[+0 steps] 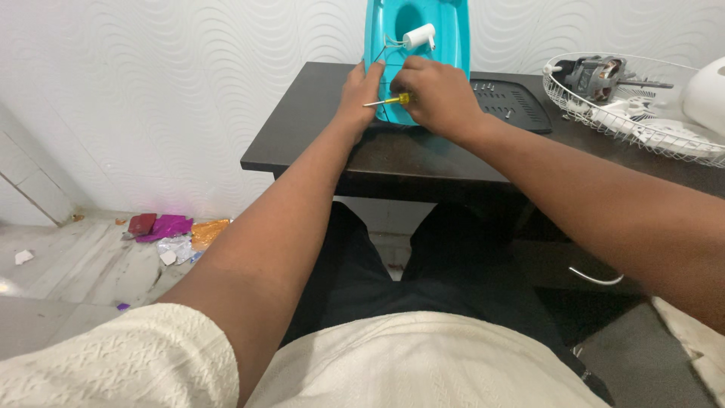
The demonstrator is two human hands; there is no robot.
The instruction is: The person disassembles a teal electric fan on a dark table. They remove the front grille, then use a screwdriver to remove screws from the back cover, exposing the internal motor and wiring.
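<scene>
1. Cream cloth of our top [423, 363] fills the bottom of the view, with dark trousers [393, 264] beyond it, and both forearms reach out from here to the table.
2. Our right hand [438, 94] is closed tightly round a small screwdriver [389, 100] with a yellow handle; its thin shaft points left, toward our other hand.
3. Our left hand [362, 94] lies flat and spread, clasping nothing, its fingers pressed against the turquoise plastic housing [445, 38] just beside the screwdriver tip.
4. That housing stands propped on the dark wooden table [317, 143], leaning back toward the patterned white wall [189, 91]. A small white cylindrical part [419, 35] with thin wires sits in its hollow.
5. We judge the step in hand to be working a screw near the lower edge of the housing, though the screw itself is hidden behind our hands.
6. The next move calls for keeping the housing steady with the flat hand and the tip square in its seat.
7. Further out, a black grille panel [510, 102] lies to the right, then a white wire fan guard [642, 113] holding a motor [596, 75].
8. Crumpled coloured wrappers [177, 230] lie on the floor at left.
</scene>
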